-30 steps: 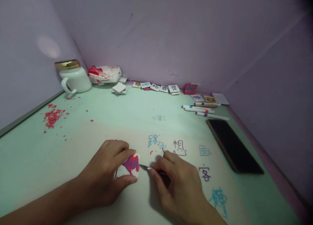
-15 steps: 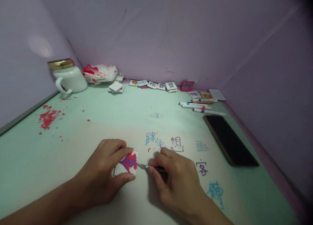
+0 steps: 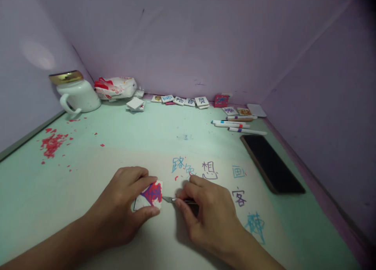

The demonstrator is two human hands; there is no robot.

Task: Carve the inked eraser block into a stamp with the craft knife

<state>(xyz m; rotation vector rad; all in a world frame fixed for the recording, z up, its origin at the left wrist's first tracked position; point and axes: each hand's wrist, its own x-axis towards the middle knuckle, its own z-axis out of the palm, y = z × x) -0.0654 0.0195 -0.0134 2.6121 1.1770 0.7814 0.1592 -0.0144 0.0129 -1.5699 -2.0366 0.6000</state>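
My left hand [image 3: 123,207] grips a small white square tile [image 3: 152,195] between thumb and fingers. Red and purple marking covers much of the tile's face, with white patches along its right side. My right hand [image 3: 207,209] is closed around a craft knife [image 3: 173,200] with a dark handle. The knife's short pointed blade is aimed left, its tip at or very close to the tile's right edge; whether it touches I cannot tell. Tiny red bits [image 3: 176,178] lie just beyond the knife.
A heap of red shavings [image 3: 53,144] lies at left, before a white mug [image 3: 79,96] and a tissue pack [image 3: 116,88]. Lettered tiles [image 3: 190,102] line the wall. Several markers [image 3: 247,131] and a phone [image 3: 272,164] are at right. Handwritten characters [image 3: 209,170] mark the table.
The whole view has shifted slightly, so things appear a little further left. Both hands keep their holds on the tile and the knife, with almost no movement between them.
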